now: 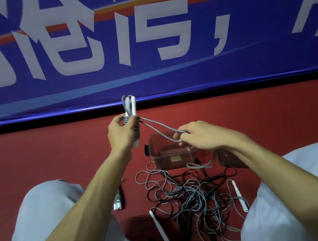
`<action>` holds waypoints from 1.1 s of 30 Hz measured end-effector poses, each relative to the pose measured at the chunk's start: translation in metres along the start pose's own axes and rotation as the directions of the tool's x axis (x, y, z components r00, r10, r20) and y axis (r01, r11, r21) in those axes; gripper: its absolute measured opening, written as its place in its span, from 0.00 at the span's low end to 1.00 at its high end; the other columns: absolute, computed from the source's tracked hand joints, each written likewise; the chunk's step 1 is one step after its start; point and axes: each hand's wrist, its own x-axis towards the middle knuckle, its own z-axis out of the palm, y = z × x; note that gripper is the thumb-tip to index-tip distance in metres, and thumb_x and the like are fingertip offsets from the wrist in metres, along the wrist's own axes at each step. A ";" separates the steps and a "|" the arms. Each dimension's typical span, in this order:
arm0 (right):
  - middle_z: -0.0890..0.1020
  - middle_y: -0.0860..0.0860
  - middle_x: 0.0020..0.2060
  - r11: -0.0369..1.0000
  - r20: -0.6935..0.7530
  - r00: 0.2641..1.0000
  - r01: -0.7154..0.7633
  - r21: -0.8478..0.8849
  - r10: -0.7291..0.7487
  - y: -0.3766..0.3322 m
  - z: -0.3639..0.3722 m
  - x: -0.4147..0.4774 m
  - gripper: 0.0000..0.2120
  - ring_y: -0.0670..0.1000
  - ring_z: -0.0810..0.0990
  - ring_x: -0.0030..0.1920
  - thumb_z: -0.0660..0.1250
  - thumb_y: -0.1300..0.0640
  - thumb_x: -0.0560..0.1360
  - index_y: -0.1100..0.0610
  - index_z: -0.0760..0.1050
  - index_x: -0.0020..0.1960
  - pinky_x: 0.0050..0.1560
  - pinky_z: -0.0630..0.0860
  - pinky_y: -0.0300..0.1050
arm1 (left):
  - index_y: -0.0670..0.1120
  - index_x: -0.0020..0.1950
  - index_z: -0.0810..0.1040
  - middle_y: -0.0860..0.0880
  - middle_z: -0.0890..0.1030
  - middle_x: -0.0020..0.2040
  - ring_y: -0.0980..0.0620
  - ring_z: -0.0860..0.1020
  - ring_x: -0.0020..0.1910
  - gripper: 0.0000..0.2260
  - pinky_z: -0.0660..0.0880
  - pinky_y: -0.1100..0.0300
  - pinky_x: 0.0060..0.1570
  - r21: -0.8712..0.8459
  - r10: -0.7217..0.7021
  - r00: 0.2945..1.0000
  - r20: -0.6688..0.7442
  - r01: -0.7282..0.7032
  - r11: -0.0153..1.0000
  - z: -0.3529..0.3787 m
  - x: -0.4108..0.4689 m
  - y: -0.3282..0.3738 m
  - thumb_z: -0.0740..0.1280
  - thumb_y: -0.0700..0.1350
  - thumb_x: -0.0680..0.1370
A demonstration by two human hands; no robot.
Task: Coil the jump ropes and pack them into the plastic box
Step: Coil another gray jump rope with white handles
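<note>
Two white handles (130, 107) stand upright in the left hand (121, 133), clenched around them and their grey rope wraps. Right hand (198, 133) pinches the rope's loose loop (161, 129) above the plastic box (169, 154), with tangled ropes (193, 195) on the floor nearby.
</note>
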 end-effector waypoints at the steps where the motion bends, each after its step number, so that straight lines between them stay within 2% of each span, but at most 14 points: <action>1: 0.84 0.48 0.44 1.000 0.016 1.000 0.003 -0.017 -0.002 -0.001 -0.001 -0.002 0.13 0.51 0.82 0.44 0.57 0.54 0.78 0.55 0.79 0.51 0.51 0.79 0.50 | 0.47 0.55 0.79 0.49 0.81 0.39 0.51 0.78 0.32 0.09 0.75 0.58 0.33 0.063 0.046 0.999 0.021 -0.048 0.997 0.000 -0.002 0.000 0.71 0.46 0.77; 3: 0.83 0.49 0.38 0.996 0.012 0.999 0.037 -0.076 -0.036 -0.004 -0.004 -0.007 0.13 0.51 0.81 0.39 0.59 0.50 0.79 0.56 0.79 0.45 0.43 0.77 0.47 | 0.49 0.54 0.78 0.52 0.80 0.36 0.52 0.78 0.31 0.08 0.76 0.58 0.32 0.182 0.122 0.989 0.088 -0.137 0.974 0.002 -0.005 -0.001 0.71 0.45 0.77; 5: 0.78 0.49 0.32 0.988 -0.013 0.995 0.100 -0.117 -0.102 -0.006 -0.011 -0.013 0.13 0.50 0.75 0.33 0.62 0.48 0.80 0.56 0.78 0.44 0.37 0.71 0.46 | 0.49 0.56 0.79 0.51 0.81 0.40 0.52 0.78 0.34 0.09 0.77 0.57 0.36 0.334 0.181 0.966 0.183 -0.234 0.913 0.003 -0.006 -0.003 0.72 0.46 0.76; 9: 0.79 0.49 0.36 0.941 -0.063 0.954 0.276 -0.194 -0.293 -0.010 -0.018 -0.020 0.07 0.48 0.75 0.36 0.65 0.50 0.78 0.52 0.77 0.47 0.39 0.69 0.45 | 0.50 0.58 0.80 0.51 0.81 0.46 0.48 0.79 0.45 0.12 0.74 0.56 0.44 0.592 0.157 0.879 0.451 -0.426 0.684 0.007 -0.008 -0.007 0.73 0.46 0.74; 12: 0.79 0.47 0.36 0.926 -0.098 0.931 0.331 -0.181 -0.352 -0.009 -0.012 -0.015 0.06 0.46 0.73 0.36 0.67 0.51 0.77 0.53 0.77 0.45 0.39 0.69 0.44 | 0.51 0.46 0.78 0.51 0.80 0.38 0.47 0.78 0.40 0.05 0.72 0.55 0.38 0.580 0.080 0.741 0.666 -0.583 0.569 0.012 -0.017 -0.007 0.73 0.44 0.73; 15: 0.80 0.47 0.36 0.930 -0.174 0.916 0.341 -0.134 -0.361 -0.003 -0.007 -0.007 0.03 0.47 0.75 0.37 0.69 0.54 0.76 0.52 0.79 0.44 0.40 0.70 0.43 | 0.53 0.34 0.70 0.53 0.72 0.30 0.50 0.69 0.32 0.12 0.67 0.62 0.32 0.478 -0.004 0.547 0.837 -0.728 0.493 0.016 -0.029 -0.007 0.71 0.42 0.71; 17: 0.82 0.47 0.36 0.943 -0.259 0.907 0.322 -0.085 -0.333 0.002 -0.008 -0.003 0.02 0.46 0.76 0.37 0.71 0.55 0.75 0.53 0.81 0.44 0.40 0.70 0.38 | 0.48 0.38 0.76 0.49 0.75 0.32 0.49 0.71 0.31 0.05 0.72 0.57 0.33 0.400 -0.010 0.449 0.893 -0.785 0.473 0.019 -0.035 -0.009 0.71 0.43 0.71; 19: 0.81 0.46 0.35 0.956 -0.334 0.897 0.286 -0.059 -0.289 0.007 -0.009 0.001 0.02 0.43 0.75 0.36 0.72 0.56 0.74 0.54 0.83 0.44 0.38 0.67 0.29 | 0.46 0.44 0.80 0.46 0.78 0.37 0.48 0.74 0.34 0.05 0.74 0.52 0.39 0.338 0.025 0.398 0.917 -0.809 0.482 0.020 -0.036 -0.010 0.71 0.44 0.70; 21: 0.80 0.45 0.33 0.974 -0.405 0.888 0.225 -0.024 -0.215 0.012 -0.010 0.005 0.02 0.42 0.74 0.34 0.72 0.56 0.74 0.54 0.83 0.44 0.37 0.66 0.27 | 0.49 0.50 0.82 0.47 0.80 0.40 0.48 0.76 0.38 0.09 0.74 0.54 0.42 0.299 0.060 0.379 0.923 -0.808 0.508 0.019 -0.037 -0.007 0.72 0.47 0.71; 23: 0.80 0.45 0.32 0.984 -0.448 0.884 0.174 0.046 -0.135 0.016 -0.011 0.008 0.02 0.38 0.74 0.32 0.72 0.56 0.74 0.53 0.83 0.43 0.35 0.66 0.26 | 0.56 0.56 0.81 0.51 0.82 0.44 0.51 0.78 0.42 0.14 0.75 0.58 0.45 0.270 0.085 0.377 0.922 -0.786 0.557 0.019 -0.040 -0.003 0.73 0.56 0.72; 26: 0.81 0.46 0.33 0.988 -0.449 0.890 0.127 0.086 -0.075 0.022 -0.011 0.011 0.02 0.36 0.75 0.32 0.73 0.55 0.73 0.51 0.82 0.41 0.34 0.66 0.26 | 0.66 0.54 0.76 0.50 0.82 0.43 0.51 0.78 0.40 0.15 0.76 0.54 0.44 0.269 0.103 0.416 0.904 -0.738 0.618 0.019 -0.044 -0.002 0.68 0.68 0.71; 29: 0.82 0.45 0.33 0.993 -0.439 0.898 0.070 0.094 -0.022 0.031 -0.012 0.014 0.03 0.39 0.77 0.34 0.73 0.53 0.73 0.49 0.81 0.40 0.37 0.69 0.29 | 0.59 0.51 0.81 0.51 0.80 0.38 0.55 0.73 0.34 0.08 0.73 0.52 0.40 0.261 0.135 0.464 0.875 -0.688 0.677 0.017 -0.043 0.000 0.70 0.58 0.75; 31: 0.84 0.49 0.36 0.983 -0.438 0.898 0.041 0.178 0.042 0.040 -0.014 0.016 0.03 0.46 0.80 0.39 0.74 0.53 0.72 0.52 0.83 0.41 0.43 0.73 0.42 | 0.58 0.45 0.81 0.56 0.78 0.33 0.59 0.71 0.32 0.01 0.70 0.57 0.35 0.224 0.128 0.525 0.842 -0.555 0.802 0.014 -0.040 0.003 0.71 0.51 0.76; 33: 0.85 0.55 0.37 0.950 -0.445 0.892 0.066 0.306 0.081 0.044 -0.015 0.017 0.03 0.49 0.78 0.38 0.74 0.55 0.71 0.54 0.84 0.40 0.40 0.72 0.47 | 0.55 0.46 0.81 0.58 0.79 0.34 0.60 0.74 0.33 0.04 0.71 0.63 0.35 0.145 0.114 0.592 0.798 -0.373 0.916 0.012 -0.038 0.009 0.71 0.45 0.77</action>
